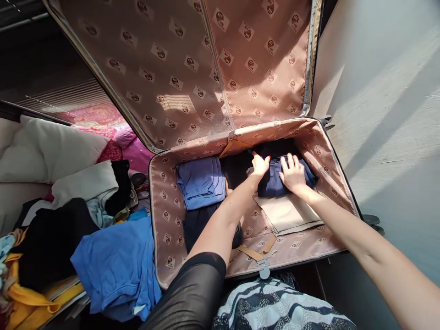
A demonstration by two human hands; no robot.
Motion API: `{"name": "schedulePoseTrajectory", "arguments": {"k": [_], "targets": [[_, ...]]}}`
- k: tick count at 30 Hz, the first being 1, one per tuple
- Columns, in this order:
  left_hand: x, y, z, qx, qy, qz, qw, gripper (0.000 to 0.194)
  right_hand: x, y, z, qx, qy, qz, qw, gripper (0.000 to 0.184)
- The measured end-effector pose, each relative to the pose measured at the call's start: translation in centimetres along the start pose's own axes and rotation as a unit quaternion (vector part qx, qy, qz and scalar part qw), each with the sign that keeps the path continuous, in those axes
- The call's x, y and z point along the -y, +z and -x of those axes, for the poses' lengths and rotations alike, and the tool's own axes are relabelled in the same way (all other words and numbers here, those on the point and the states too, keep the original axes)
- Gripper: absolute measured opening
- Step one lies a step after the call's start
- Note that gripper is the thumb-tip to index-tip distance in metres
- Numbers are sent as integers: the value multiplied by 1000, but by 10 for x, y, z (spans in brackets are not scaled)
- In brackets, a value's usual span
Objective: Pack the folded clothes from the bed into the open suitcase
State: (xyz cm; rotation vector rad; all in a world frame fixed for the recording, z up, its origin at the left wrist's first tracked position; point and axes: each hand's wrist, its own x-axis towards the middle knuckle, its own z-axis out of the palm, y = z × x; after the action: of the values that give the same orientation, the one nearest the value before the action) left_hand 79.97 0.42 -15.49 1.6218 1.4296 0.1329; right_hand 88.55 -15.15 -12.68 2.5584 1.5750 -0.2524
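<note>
Inside the open suitcase (161,229), my right hand (292,174) lies with fingers spread on a folded navy garment (270,181). Just left of it, my left hand (260,164) has its thumb and a finger apart, at the edge between the navy garment and a black garment (237,169). Some of its fingers are hard to make out. A folded cream garment (288,215) lies in front of the navy one. Folded blue-violet clothing (201,181) sits on the left side, with a dark folded garment (197,224) below it, partly hidden by my left forearm.
The raised lid (192,82) leans at the back. A pale wall (388,114) stands close on the right. Left of the case lie a blue garment (117,266), a black garment (51,243), yellow cloth (30,293) and a white pillow (51,151). A strap buckle (264,269) hangs over the front rim.
</note>
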Motion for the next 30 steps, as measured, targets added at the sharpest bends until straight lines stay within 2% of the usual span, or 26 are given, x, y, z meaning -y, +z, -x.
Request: {"name": "schedulePoseTrajectory", "arguments": {"k": [3, 5, 7, 10, 14, 16, 19, 20, 22, 25, 26, 28, 30], "targets": [[12, -2, 20, -47, 150, -132, 979, 78, 2, 24, 12, 24, -11, 2, 1000, 70], [26, 1, 28, -4, 262, -211, 942, 77, -5, 42, 15, 31, 28, 0, 999, 71], [38, 7, 26, 66, 319, -267, 907, 79, -14, 58, 15, 19, 61, -3, 998, 71], [45, 13, 15, 104, 326, -307, 888, 83, -23, 69, 14, -3, 71, -13, 997, 69], [33, 7, 11, 137, 318, -335, 876, 89, -24, 70, 13, -1, 72, -13, 997, 69], [26, -1, 22, 156, 305, -366, 865, 88, -25, 68, 9, 21, 76, -15, 997, 70], [22, -24, 59, 153, 269, -419, 854, 83, -30, 64, -3, 90, 98, -43, 990, 74], [23, -36, 76, 149, 278, -426, 848, 79, -32, 62, -7, 115, 105, -57, 986, 76], [31, -69, 116, 155, 338, -415, 831, 70, -38, 56, -16, 143, 112, -83, 980, 78], [53, -141, 180, 182, 433, -357, 807, 57, -40, 45, -22, 117, 103, -108, 982, 79], [62, -170, 200, 182, 444, -332, 812, 53, -38, 41, -22, 99, 96, -113, 984, 79], [87, -228, 236, 155, 445, -274, 838, 45, -26, 32, -21, 77, 80, -122, 986, 82], [120, -286, 265, 83, 413, -212, 882, 37, -4, 20, -18, 62, 60, -140, 986, 84]]}}
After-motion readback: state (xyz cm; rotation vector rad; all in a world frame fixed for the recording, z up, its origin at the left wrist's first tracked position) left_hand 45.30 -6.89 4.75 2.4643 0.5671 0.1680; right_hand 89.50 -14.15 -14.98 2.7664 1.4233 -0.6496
